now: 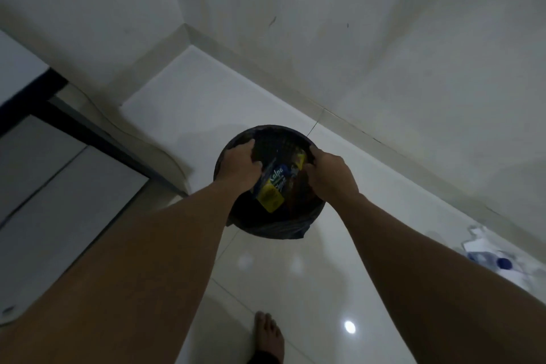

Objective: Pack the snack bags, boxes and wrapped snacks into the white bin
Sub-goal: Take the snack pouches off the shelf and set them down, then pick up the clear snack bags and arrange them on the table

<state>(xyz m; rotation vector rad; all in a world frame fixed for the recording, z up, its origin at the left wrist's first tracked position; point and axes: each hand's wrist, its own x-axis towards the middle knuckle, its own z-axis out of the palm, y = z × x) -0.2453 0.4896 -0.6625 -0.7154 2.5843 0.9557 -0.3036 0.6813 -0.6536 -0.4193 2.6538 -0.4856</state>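
A round dark bin lined with a black plastic bag stands on the floor near the wall corner. Inside it lies a blue and yellow snack packet, with a yellow wrapper and dark reddish wrappers beside it. My left hand is at the bin's left rim, thumb on the edge and fingers curled inward next to the blue packet. On the right rim, my right hand has its fingers curled over the liner. No white bin is in view.
A grey cabinet with a dark frame stands at the left. On the glossy tiled floor at the right lie a clear plastic bag and a blue-capped bottle. My bare foot is at the bottom.
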